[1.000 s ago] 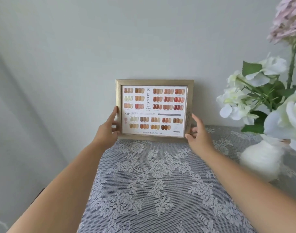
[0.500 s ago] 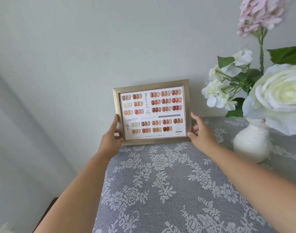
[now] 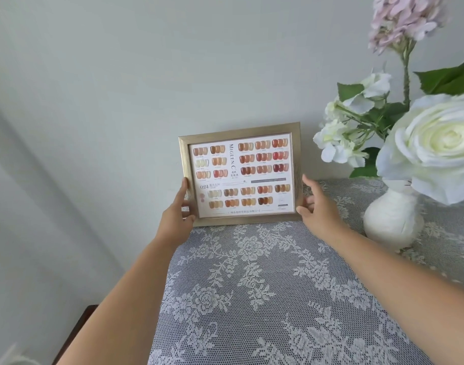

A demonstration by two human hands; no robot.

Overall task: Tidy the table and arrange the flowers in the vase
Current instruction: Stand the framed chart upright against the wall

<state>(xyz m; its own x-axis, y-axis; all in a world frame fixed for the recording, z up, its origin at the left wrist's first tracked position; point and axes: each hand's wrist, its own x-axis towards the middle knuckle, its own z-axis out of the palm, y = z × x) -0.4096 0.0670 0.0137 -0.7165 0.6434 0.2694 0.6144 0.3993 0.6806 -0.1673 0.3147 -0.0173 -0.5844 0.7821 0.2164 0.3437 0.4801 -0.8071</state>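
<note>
A gold picture frame (image 3: 241,222) with a nail-colour chart stands at the back of the lace-covered table (image 3: 252,299), against the wall and slightly tilted with its right side higher. My left hand (image 3: 177,219) grips its left edge, thumb in front. My right hand (image 3: 317,209) holds the lower right corner with the thumb on the front and the fingers spread along the edge. To the right stands a white vase (image 3: 391,219) holding a large white rose (image 3: 436,143), small white blossoms (image 3: 338,138) and a pink hydrangea (image 3: 404,19).
The pale wall (image 3: 120,88) rises directly behind the frame. The table's left edge runs diagonally down from the frame's left corner, with a dark wooden piece (image 3: 78,327) below it. The rose leans out over the table's right side.
The frame has tipped a little, its right side rising, and both hands have stayed on its edges. The view has swung so the vase and flowers look larger and nearer.
</note>
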